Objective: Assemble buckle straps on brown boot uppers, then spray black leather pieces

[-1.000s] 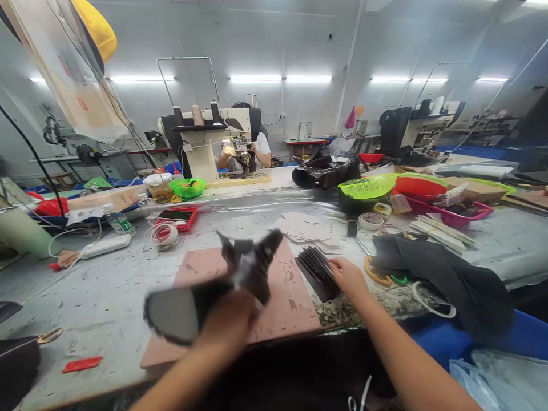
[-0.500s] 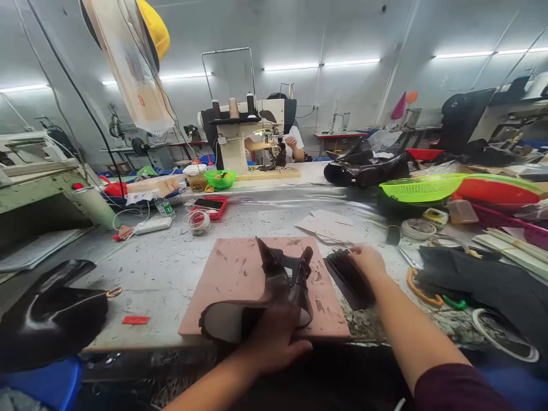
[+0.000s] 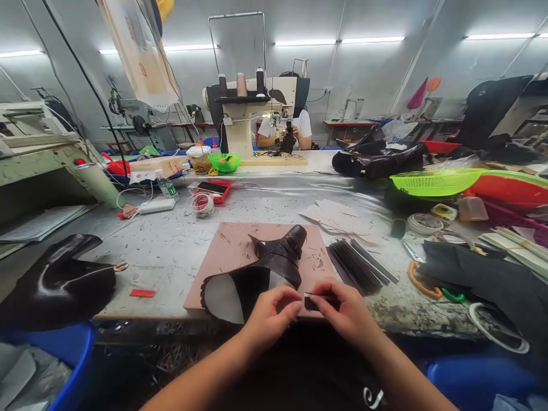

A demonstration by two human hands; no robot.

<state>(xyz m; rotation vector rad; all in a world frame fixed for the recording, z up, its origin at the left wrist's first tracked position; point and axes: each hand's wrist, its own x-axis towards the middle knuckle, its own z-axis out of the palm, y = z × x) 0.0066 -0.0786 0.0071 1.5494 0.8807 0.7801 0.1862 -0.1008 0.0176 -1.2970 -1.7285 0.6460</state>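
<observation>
A dark leather shoe upper (image 3: 280,254) with a strap and buckle lies on a pink board (image 3: 222,240), its pale lining showing at the near side. My left hand (image 3: 274,311) is at the upper's near right edge, fingers loosely curved, with a gap between thumb and forefinger and nothing visible in it. Just to its right, my right hand (image 3: 342,308) pinches a thin black strip (image 3: 313,302) over the board's near edge. A fanned stack of similar dark strips (image 3: 357,265) lies right of the board, beyond my right hand.
White paper pieces (image 3: 331,216) lie behind the strips. Scissors (image 3: 411,251), an orange ring handle (image 3: 422,279) and black material (image 3: 466,274) are to the right. Another dark leather piece (image 3: 64,285) hangs over the left edge, above a blue bin (image 3: 83,354). Across the bench, a person works at a sewing machine (image 3: 240,125).
My right hand has come from the strip stack to the board's near edge with one strip. My left hand has come off the upper, which now lies turned over more flatly. The stack is fanned wider.
</observation>
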